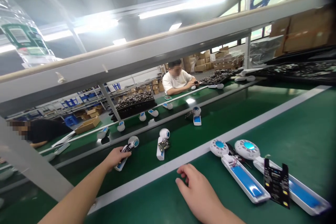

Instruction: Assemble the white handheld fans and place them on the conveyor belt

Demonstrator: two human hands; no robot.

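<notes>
On the green conveyor belt, my left hand [117, 157] closes around the handle of a white handheld fan [134, 141]. A small dark circuit board lies at its fingers. My right hand [198, 189] hovers over the near green table with loosely curled fingers, thumb apart and nothing in it. To its right lie two opened fans, one white fan [219, 147] and another white fan [247, 149], each with a blue battery in its handle. A black circuit board [277, 183] leans over the handle of the farther right one. Another fan [164, 133] with a board rests on the belt between my hands.
A further fan [196, 120] sits up the belt, with several more along the far lane. A metal rail [157, 173] divides belt from table. Overhead runs a shelf beam [147, 54] with a post at left. A co-worker [177, 80] sits opposite; another person is at far left.
</notes>
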